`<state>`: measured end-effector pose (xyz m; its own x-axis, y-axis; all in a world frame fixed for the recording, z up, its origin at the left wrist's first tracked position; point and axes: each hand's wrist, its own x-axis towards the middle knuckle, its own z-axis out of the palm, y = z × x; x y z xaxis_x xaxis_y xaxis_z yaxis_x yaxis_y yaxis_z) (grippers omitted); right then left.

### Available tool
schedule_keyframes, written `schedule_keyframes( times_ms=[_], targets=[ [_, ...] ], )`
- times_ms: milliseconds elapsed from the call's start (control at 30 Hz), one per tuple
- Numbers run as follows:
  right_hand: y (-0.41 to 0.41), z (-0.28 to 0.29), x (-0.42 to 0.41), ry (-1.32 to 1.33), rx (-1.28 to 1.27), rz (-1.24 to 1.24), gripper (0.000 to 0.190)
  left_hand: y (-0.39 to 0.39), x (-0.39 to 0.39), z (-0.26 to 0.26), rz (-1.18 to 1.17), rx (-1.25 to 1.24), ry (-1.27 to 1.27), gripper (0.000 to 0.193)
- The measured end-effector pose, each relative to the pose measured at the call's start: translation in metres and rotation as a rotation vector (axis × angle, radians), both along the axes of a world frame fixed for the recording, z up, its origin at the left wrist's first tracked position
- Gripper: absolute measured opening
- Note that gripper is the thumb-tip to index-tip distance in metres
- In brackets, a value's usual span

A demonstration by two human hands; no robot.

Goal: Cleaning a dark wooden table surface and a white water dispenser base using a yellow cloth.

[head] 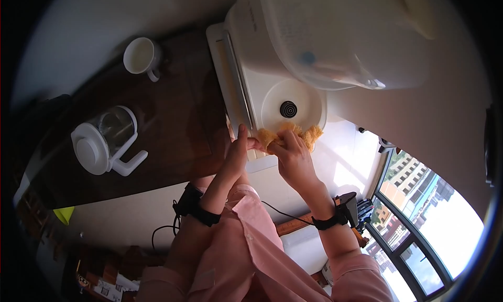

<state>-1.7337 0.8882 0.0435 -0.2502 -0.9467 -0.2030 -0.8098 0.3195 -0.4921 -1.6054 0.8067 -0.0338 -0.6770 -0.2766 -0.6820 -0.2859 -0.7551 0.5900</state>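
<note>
My right hand (291,154) grips a bunched yellow-orange cloth (312,137) at the near edge of a white countertop appliance. My left hand (237,150) is beside it at the appliance's near corner, thumb extended; some of its fingers reach toward the cloth's left end, and whether they grip it I cannot tell. The appliance (271,80) has a round recessed base with a black ringed connector (288,109) and a long metal strip on its left side. A large translucent container (326,38) rises over its far part.
On the dark wooden table (177,121) left of the appliance stand a white mug (140,56) and a glass pitcher (116,127) with a white lid and handle. Black cables (285,213) hang near my wrists. A window (416,219) is at the lower right.
</note>
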Motion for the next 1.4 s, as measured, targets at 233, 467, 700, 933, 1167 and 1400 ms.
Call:
schedule_keyframes(
  times_ms=[233,467,700,933,1167,1400],
  targets=[
    [0.034,0.021,-0.015,0.045,0.102,0.057,0.023,0.009,0.002,-0.017,-0.047,-0.071,-0.066,0.083],
    [0.055,0.006,-0.049,0.288,0.082,-0.149,0.018,0.008,0.003,-0.005,-0.117,-0.375,-0.041,0.058],
    [0.043,0.004,-0.035,0.070,0.019,-0.380,0.015,0.006,0.006,-0.009,-0.134,-0.274,-0.038,0.056],
    [0.048,-0.017,0.036,-0.018,-0.022,-0.237,0.023,0.008,0.002,-0.001,-0.064,-0.290,-0.027,0.056],
    [0.071,-0.023,-0.020,0.276,-0.043,-0.259,0.020,0.007,0.001,0.002,-0.116,-0.333,-0.062,0.063],
    [0.080,-0.025,-0.080,0.410,0.021,-0.461,0.015,0.001,0.002,0.008,-0.169,-0.323,-0.113,0.061]
  ],
)
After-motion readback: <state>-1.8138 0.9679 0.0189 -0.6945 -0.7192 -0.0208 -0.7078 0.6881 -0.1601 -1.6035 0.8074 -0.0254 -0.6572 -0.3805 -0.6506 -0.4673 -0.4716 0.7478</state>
